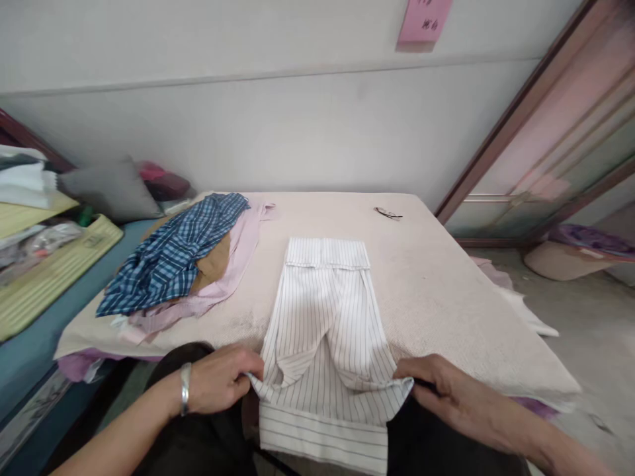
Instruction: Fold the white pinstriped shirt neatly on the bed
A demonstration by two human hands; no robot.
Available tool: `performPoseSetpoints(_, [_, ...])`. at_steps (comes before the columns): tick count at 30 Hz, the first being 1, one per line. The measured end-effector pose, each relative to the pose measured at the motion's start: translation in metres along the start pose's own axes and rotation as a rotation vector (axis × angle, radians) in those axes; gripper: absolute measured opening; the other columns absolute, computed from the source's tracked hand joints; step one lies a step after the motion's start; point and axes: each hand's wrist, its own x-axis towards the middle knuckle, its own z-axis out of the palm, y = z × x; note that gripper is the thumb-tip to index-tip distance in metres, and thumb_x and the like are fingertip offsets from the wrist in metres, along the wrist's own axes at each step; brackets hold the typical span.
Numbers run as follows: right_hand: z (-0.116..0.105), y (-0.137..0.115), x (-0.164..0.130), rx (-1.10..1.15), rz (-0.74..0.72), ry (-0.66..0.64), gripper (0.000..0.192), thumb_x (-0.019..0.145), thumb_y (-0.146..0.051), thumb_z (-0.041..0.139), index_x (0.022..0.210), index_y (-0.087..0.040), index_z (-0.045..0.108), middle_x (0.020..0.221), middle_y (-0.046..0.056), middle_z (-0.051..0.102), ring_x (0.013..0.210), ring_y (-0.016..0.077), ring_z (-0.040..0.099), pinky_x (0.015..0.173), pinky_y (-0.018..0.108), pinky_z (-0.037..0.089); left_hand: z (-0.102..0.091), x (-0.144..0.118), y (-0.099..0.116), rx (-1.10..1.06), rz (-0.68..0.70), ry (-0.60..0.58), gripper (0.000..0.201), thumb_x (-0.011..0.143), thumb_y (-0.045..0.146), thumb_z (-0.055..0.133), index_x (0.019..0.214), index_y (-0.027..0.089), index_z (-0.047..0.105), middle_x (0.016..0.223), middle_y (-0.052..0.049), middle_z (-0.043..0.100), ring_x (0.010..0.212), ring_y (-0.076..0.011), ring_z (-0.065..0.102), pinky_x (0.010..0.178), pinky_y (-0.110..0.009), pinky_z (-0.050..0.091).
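- Left hand (pixel 221 380), wearing a silver bangle (pixel 185 389): thumb and fingers pinched together on an edge of a white striped garment (pixel 302 297), at the garment's 8 o'clock.
- Right hand (pixel 449 390): thumb and fingers closed on the matching edge, at the garment's 4 o'clock; some fingertips are hidden.
- The two grips, level and well apart, seem meant to keep the garment's near part spread wide; the cloth sags a little between them.
- The garment lies mostly on a cream-covered worktop (pixel 436 297), straight in front of the person, probably so both arms reach it equally. Its near end hangs past the worktop's edge, over the lap.
- Its long axis runs from 12 to 6 o'clock. The doubled-over band points to 12, away from the person; thin stripes mostly follow that length, but cross it on the lowest panel.
- At 10 o'clock, a blue plaid cloth (pixel 169 258) tops a heap with brown cloth (pixel 217 261) and pink cloth (pixel 243 241), perhaps set aside to leave working room.
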Motion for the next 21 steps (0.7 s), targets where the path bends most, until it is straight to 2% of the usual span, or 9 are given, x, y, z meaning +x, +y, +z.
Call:
performPoseSetpoints(2, [-0.025, -0.007, 0.017, 0.188, 0.043, 0.012, 0.025, 0.097, -0.036, 0.049, 0.098, -0.022, 0.070, 0.089, 0.004, 0.068, 0.087, 0.0212, 0.062, 0.081, 0.032, 0.050, -0.033, 0.017, -0.004, -0.278, 0.024, -0.023, 0.033, 0.078, 0.011, 0.052, 0.102, 0.023, 0.072, 0.103, -0.001, 0.074, 0.098, -0.0199, 0.066, 0.091, -0.029, 0.047])
performPoseSetpoints(3, [-0.037, -0.005, 0.030, 0.272, 0.057, 0.045, 0.027, 0.097, -0.040, 0.050, 0.093, -0.020, 0.068, 0.087, 0.003, 0.066, 0.084, 0.0197, 0.060, 0.080, 0.030, 0.048, -0.049, 0.033, -0.009, -0.398, 0.031, 0.012, 0.031, 0.080, 0.014, 0.054, 0.104, 0.022, 0.072, 0.107, -0.002, 0.074, 0.102, -0.0206, 0.066, 0.093, -0.029, 0.046])
performPoseSetpoints(6, [-0.065, 0.021, 0.090, 0.494, 0.081, 0.253, 0.032, 0.092, -0.049, 0.058, 0.083, -0.018, 0.061, 0.082, 0.001, 0.060, 0.079, 0.0164, 0.053, 0.075, 0.028, 0.045, -0.083, 0.104, -0.037, -0.793, -0.038, 0.298, 0.019, 0.078, 0.024, 0.064, 0.095, 0.016, 0.072, 0.108, -0.007, 0.074, 0.103, -0.0219, 0.065, 0.087, -0.028, 0.049])
performPoseSetpoints(8, [-0.072, 0.052, 0.138, 0.637, 0.141, 0.457, 0.036, 0.085, -0.054, 0.063, 0.080, -0.018, 0.058, 0.077, 0.000, 0.056, 0.072, 0.0146, 0.050, 0.070, 0.027, 0.043, -0.092, 0.162, -0.061, -1.084, -0.164, 0.523, 0.021, 0.069, 0.030, 0.076, 0.079, 0.015, 0.067, 0.091, -0.008, 0.074, 0.083, -0.0191, 0.067, 0.070, -0.026, 0.049])
performPoseSetpoints(10, [-0.071, 0.085, 0.185, 0.714, 0.288, 0.662, 0.040, 0.076, -0.057, 0.067, 0.076, -0.020, 0.054, 0.068, -0.002, 0.050, 0.064, 0.0133, 0.046, 0.061, 0.025, 0.040, -0.091, 0.214, -0.084, -1.149, -0.218, 0.630, 0.029, 0.066, 0.038, 0.079, 0.073, 0.015, 0.062, 0.077, -0.006, 0.070, 0.071, -0.0167, 0.065, 0.065, -0.026, 0.049])
performPoseSetpoints(13, [-0.060, 0.124, 0.232, 0.705, 0.416, 0.743, 0.040, 0.075, -0.060, 0.061, 0.075, -0.020, 0.054, 0.062, -0.002, 0.050, 0.060, 0.0148, 0.047, 0.055, 0.025, 0.038, -0.077, 0.265, -0.112, -1.147, -0.289, 0.684, 0.043, 0.066, 0.054, 0.078, 0.069, 0.016, 0.059, 0.064, -0.005, 0.064, 0.063, -0.0179, 0.063, 0.062, -0.029, 0.050])
performPoseSetpoints(16, [-0.051, 0.145, 0.248, 0.663, 0.482, 0.747, 0.040, 0.077, -0.059, 0.060, 0.079, -0.019, 0.059, 0.064, 0.001, 0.055, 0.061, 0.0164, 0.051, 0.054, 0.026, 0.039, -0.062, 0.281, -0.130, -1.087, -0.361, 0.718, 0.049, 0.062, 0.060, 0.078, 0.068, 0.015, 0.059, 0.059, -0.002, 0.060, 0.056, -0.0169, 0.058, 0.054, -0.028, 0.045])
performPoseSetpoints(21, [-0.055, 0.152, 0.249, 0.511, 0.531, 0.786, 0.027, 0.074, -0.043, 0.064, 0.078, -0.017, 0.063, 0.065, 0.000, 0.057, 0.061, 0.0158, 0.051, 0.054, 0.026, 0.035, -0.055, 0.287, -0.143, -0.861, -0.432, 0.812, 0.035, 0.059, 0.043, 0.080, 0.068, 0.016, 0.059, 0.057, 0.005, 0.054, 0.055, -0.0123, 0.051, 0.052, -0.022, 0.035])
